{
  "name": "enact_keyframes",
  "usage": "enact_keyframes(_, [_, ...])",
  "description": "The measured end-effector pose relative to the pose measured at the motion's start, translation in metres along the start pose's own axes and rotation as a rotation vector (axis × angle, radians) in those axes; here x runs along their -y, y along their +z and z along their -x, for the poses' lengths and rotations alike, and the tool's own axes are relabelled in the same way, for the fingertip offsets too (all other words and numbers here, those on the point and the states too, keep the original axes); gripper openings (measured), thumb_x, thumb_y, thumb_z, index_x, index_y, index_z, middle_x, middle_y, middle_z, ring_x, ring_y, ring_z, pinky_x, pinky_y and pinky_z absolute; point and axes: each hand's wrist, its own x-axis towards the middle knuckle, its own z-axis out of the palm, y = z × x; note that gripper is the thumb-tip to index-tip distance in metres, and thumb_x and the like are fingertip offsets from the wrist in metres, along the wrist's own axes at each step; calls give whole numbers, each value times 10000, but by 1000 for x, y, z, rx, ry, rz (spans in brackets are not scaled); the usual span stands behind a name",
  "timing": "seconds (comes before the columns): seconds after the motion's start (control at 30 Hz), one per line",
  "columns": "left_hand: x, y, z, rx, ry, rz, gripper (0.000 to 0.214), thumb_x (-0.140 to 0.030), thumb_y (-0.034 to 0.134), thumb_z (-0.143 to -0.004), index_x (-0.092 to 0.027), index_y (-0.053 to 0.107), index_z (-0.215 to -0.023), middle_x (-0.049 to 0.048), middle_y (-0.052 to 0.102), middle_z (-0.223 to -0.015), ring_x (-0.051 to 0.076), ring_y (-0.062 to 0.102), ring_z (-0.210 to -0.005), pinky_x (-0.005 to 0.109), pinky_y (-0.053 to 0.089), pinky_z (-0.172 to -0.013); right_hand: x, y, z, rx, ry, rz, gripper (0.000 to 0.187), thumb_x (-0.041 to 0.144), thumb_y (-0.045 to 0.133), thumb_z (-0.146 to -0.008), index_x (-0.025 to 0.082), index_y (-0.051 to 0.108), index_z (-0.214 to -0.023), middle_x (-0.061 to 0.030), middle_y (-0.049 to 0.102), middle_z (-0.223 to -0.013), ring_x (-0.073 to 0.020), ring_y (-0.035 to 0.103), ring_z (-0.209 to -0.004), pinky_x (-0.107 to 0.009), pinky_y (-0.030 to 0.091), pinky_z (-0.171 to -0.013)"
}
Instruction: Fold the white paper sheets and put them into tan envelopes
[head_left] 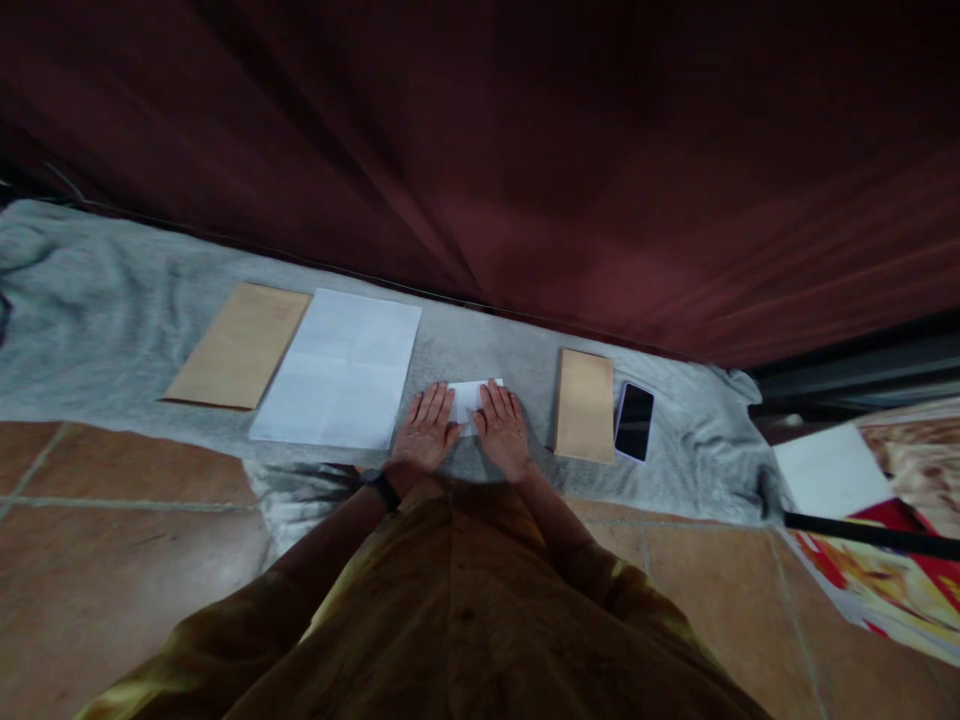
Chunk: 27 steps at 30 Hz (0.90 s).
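A small folded white paper [466,398] lies on the grey cloth in front of me. My left hand [426,428] rests flat on its left part, fingers stretched out. On its right part my right hand [502,426] lies flat too, with the fingers extended. Both thumbs point inward near the paper's lower edge. Left of my hands are large white sheets [341,368], and beyond them a brown envelope [238,345]. To the right lies another brown envelope [585,405].
A dark-screened phone [634,422] sits beside the right envelope. Grey cloth [690,440] covers the long, narrow surface. A dark red curtain [480,170] hangs along its far side. Printed cardboard [892,570] and a black bar [870,534] are at the far right, above the tiled floor [150,570].
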Motion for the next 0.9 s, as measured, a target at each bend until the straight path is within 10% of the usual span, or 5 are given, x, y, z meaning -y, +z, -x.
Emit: enact_keyframes(0.9, [5,-3,0,3,-46,-10,702,-440,396,-1001,-26,331,-1565,216,302,-1645,309,220,-1562,527,209,-1261,16,8,-3,25,-11,24,490,329,399,-1075,178,445,-1538,-108,364,-1640,-252,290,-1528,-492,221,-1251])
